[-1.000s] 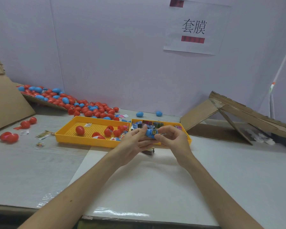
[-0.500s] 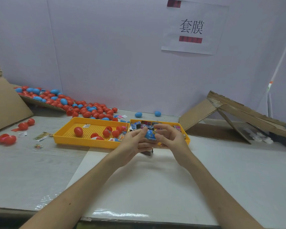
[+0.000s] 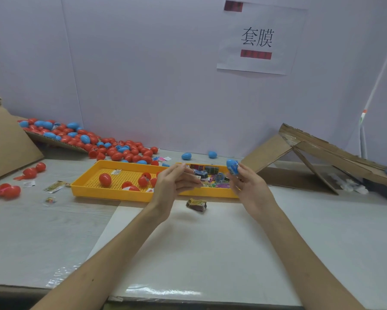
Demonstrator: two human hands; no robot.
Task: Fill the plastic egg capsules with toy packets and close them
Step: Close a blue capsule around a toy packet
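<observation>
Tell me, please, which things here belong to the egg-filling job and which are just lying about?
Job: blue egg capsule in the right hand; left hand, empty; red capsules in the yellow tray; toy packets; capsule pile.
Lying about: cardboard ramp; wall sign; cardboard sheet.

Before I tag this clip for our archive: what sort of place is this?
Probably a small hand-packing station, not a home: a heap of red and blue egg capsules along the wall, yellow trays holding toy packets, and a printed sign above.
</observation>
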